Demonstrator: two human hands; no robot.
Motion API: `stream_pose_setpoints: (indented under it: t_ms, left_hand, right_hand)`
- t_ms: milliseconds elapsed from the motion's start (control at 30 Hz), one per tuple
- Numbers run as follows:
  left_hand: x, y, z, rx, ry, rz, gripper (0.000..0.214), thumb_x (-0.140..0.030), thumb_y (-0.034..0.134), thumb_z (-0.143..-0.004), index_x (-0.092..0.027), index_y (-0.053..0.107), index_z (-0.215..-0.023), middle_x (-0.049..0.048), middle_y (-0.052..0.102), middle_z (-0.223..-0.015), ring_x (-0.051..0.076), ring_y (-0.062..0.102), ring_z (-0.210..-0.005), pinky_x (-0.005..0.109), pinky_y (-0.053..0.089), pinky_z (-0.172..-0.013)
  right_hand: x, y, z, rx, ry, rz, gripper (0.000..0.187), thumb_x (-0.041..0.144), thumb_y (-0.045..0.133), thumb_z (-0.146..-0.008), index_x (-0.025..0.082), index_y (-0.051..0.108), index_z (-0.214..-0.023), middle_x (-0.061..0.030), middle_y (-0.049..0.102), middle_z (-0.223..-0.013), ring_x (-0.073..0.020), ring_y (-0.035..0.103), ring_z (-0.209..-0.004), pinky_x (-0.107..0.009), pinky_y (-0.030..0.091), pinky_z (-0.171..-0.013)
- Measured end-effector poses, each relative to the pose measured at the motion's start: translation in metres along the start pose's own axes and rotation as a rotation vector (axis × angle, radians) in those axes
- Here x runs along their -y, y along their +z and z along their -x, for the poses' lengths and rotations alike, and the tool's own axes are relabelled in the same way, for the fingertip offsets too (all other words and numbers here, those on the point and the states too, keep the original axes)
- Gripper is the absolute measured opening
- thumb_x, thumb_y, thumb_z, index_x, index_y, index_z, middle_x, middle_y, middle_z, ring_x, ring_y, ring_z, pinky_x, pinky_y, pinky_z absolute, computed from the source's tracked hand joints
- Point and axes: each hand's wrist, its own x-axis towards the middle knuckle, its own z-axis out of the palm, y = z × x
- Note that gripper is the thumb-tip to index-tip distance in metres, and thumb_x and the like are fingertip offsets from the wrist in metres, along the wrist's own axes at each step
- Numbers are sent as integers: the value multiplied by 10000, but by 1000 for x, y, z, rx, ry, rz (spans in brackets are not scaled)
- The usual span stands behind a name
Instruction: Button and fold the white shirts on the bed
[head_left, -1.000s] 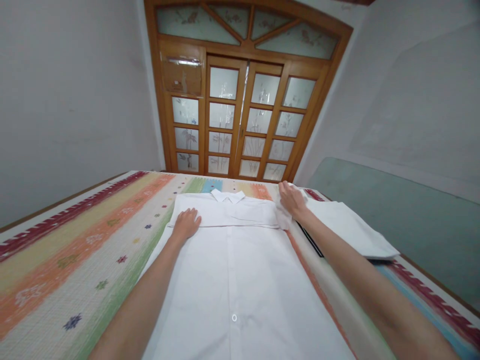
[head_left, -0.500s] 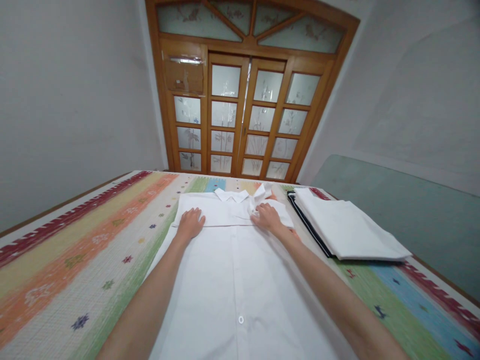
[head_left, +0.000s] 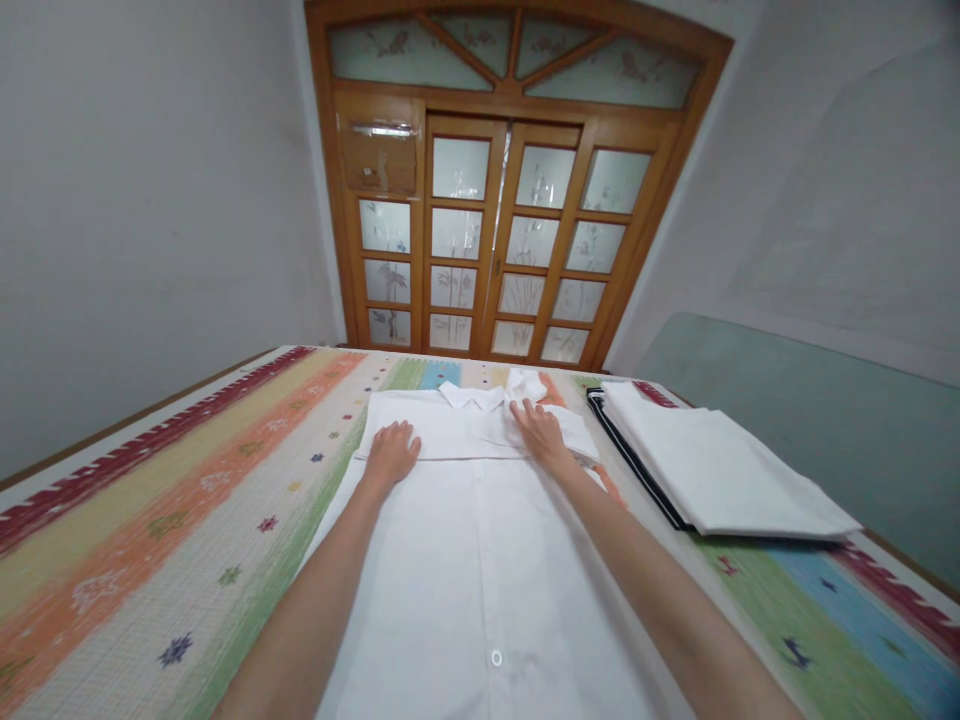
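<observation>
A white buttoned shirt (head_left: pixel 450 580) lies spread before me, its collar (head_left: pixel 471 397) at the far end and a folded band of cloth across its upper part. My left hand (head_left: pixel 394 452) rests on the left of that band, fingers laid on the cloth. On the right of the band, my right hand (head_left: pixel 541 436) has its fingers stretched and apart, touching the fabric beside a crumpled white end (head_left: pixel 526 385) that sticks up next to the collar. Both forearms cover parts of the shirt's sides.
A striped, patterned cloth (head_left: pixel 247 510) covers the surface beneath. To the right lies a folded white stack of fabric (head_left: pixel 742 470) with a black-striped edge. A pale green board (head_left: pixel 810 400) stands along the right side. Wooden glazed doors (head_left: pixel 495 240) are behind.
My right hand has shifted slightly and its fingers have spread, while the crumpled end next to the collar has changed shape. My left hand stays on the cloth. The view has shifted slightly.
</observation>
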Motion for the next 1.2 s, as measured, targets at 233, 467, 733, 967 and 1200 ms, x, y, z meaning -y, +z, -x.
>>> stream_pose_setpoints:
  t_ms: [233,467,733,967,1200]
  left_hand:
    - [1,1,0,-25,12,2,389,-286,389,-918,-140,569,-1231,131,552,-1353,248,447,-1301,402,323,-1080]
    - [1,4,-1,-26,1,7,389,-298,386,-922,-143,563,-1232,132,547,-1357,247,442,-1302,397,314,-1079]
    - [0,2,0,-26,1,15,381,-299,391,-926,-139,566,-1224,134,547,-1357,249,438,-1307,391,318,-1078]
    - [3,6,0,-60,9,18,379,-296,398,-925,-138,574,-1221,135,558,-1344,256,454,-1296,401,321,-1078]
    - [1,6,0,-114,25,59,327,-255,412,-906,-180,619,-1146,120,630,-1245,252,536,-1199,434,341,-1054]
  right_hand:
    - [-1,-7,-17,-260,618,-415,385,225,226,-979,138,542,-1180,-143,652,-959,-248,626,-817,-293,425,-662]
    - [-16,11,-6,-400,837,-721,385,233,263,-908,138,478,-1212,-146,659,-986,-267,612,-879,-309,434,-712]
    - [-17,1,-4,-245,329,-375,517,83,462,-743,107,484,-1259,-166,503,-1305,-287,425,-1201,-369,347,-966]
    - [-4,-20,-36,4,-100,-124,329,34,401,-843,131,619,-1070,-175,620,-1116,-288,509,-1081,-415,341,-929]
    - [26,-25,-52,-155,337,-320,291,155,339,-940,118,592,-1079,-163,664,-925,-255,611,-819,-305,394,-675]
